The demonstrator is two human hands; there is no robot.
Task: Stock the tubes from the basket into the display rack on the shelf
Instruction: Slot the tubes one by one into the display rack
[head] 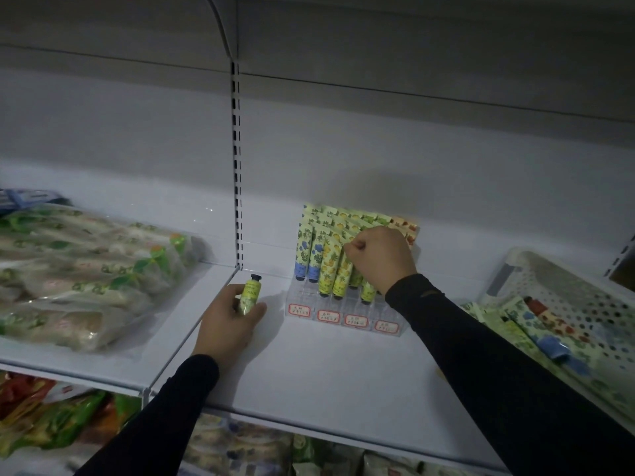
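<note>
The right hand (379, 257) is curled on a tube in the rack (343, 316), pushing it in. The left hand (230, 319) is gripping a yellow tube (249, 294) beside the rack, prob. next to go in an empty slot. The basket (580, 300) is sitting right of the right arm w/ more tubes.

Lighting is dim and grey throughout, with a cool cast. The upper back panel (412, 63) falls into heavy shade. Soft shadows lie on the shelf (326, 365) beside each forearm and behind the display rack (343, 314). Small specular glints mark the panel left of the slotted upright (237, 166). Wide-angle distortion bends shelf edges and the upright outward. The lower corners and basket (567, 304) appear soft; fine label print is unreadable.
</note>
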